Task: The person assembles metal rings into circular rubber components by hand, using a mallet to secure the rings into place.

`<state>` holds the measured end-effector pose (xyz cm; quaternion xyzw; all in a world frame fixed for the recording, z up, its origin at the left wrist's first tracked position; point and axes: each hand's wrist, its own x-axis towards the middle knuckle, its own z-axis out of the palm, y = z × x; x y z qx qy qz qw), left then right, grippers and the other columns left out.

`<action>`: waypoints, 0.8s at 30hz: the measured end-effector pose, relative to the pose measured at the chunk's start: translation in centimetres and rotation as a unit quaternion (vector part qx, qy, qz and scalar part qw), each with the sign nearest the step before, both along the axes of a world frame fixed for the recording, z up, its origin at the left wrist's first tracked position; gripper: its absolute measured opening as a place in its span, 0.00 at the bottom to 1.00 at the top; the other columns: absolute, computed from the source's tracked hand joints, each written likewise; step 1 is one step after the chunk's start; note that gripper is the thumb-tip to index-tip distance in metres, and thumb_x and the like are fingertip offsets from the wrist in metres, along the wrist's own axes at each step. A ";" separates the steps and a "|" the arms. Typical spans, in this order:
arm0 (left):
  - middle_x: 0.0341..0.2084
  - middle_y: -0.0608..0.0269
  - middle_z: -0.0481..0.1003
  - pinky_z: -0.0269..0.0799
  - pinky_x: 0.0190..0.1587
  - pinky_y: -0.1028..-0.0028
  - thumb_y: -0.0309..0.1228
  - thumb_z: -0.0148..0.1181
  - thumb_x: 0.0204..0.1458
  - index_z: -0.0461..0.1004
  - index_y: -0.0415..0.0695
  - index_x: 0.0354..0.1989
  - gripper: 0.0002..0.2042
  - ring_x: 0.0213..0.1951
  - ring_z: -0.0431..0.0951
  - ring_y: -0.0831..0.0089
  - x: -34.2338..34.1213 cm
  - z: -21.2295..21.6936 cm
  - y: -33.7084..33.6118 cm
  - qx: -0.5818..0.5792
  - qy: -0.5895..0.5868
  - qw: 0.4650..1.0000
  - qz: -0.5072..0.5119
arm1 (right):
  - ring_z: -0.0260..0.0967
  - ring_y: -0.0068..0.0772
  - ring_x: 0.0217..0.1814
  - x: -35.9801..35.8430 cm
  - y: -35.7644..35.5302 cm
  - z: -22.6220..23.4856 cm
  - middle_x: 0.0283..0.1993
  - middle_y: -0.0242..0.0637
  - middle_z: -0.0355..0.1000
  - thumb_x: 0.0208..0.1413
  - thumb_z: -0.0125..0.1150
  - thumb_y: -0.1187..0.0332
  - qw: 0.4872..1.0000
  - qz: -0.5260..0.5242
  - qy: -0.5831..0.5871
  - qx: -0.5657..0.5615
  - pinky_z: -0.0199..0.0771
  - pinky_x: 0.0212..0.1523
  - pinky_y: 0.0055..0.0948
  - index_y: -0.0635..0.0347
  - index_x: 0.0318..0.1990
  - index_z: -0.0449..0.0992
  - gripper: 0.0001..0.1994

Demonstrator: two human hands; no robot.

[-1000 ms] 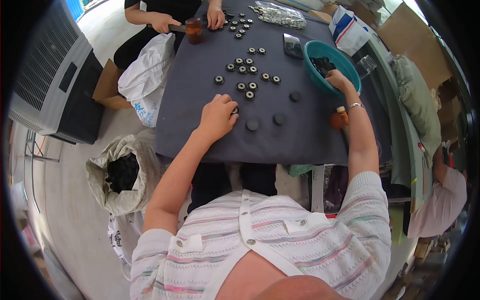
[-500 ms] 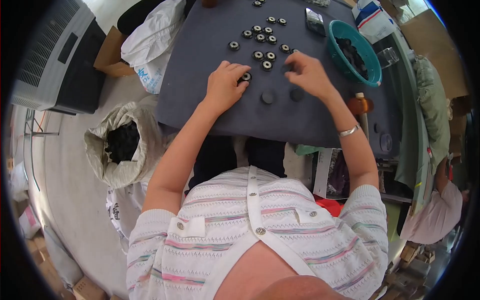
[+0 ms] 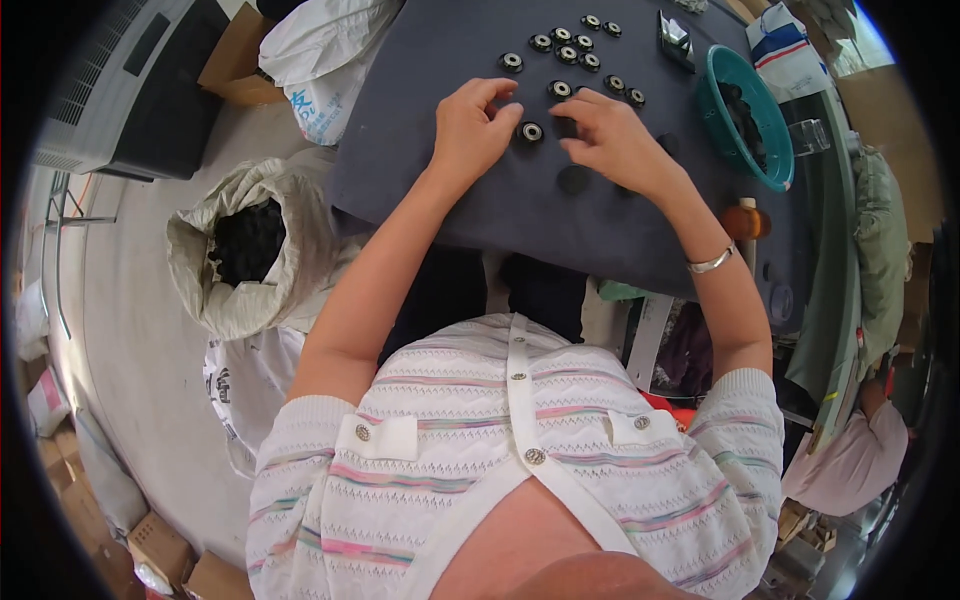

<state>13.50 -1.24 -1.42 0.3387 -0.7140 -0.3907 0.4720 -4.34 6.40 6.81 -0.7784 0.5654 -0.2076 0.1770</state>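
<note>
Over the dark grey table cloth (image 3: 420, 150), my left hand (image 3: 475, 130) is open, thumb and fingers apart with nothing visible between them. Just right of its fingertips lies a black wheel-like part (image 3: 531, 132) with a silver ring centre. My right hand (image 3: 620, 145) pinches a plain black disc (image 3: 564, 128) close to that part; the fingers partly cover the disc. Another black disc (image 3: 573, 180) lies on the cloth nearer to me, and one more (image 3: 667, 144) is beside my right hand. Several similar wheel-like parts (image 3: 564, 54) are grouped beyond both hands.
At the right stands a teal basin (image 3: 715, 120) holding dark pieces, with a phone (image 3: 677, 40), a clear cup (image 3: 808, 137) and an amber bottle (image 3: 746, 220) around it. An open sack (image 3: 190, 255) of black pieces sits on the floor at left. Another person's sleeve (image 3: 845, 455) shows far right.
My left hand has let go of the wheel-like part, which now lies uncovered. My right hand has brought its black disc in toward that part. The whole view has shifted slightly.
</note>
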 end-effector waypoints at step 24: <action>0.31 0.63 0.79 0.73 0.36 0.78 0.23 0.59 0.48 0.79 0.40 0.40 0.11 0.31 0.77 0.78 -0.3 -0.9 -1.0 0.009 0.005 1.000 0.027 | 0.69 0.50 0.40 3.3 -1.9 -2.4 0.36 0.46 0.67 0.48 0.62 0.71 0.985 0.047 0.164 0.011 0.71 0.42 0.41 0.64 0.36 0.72 0.09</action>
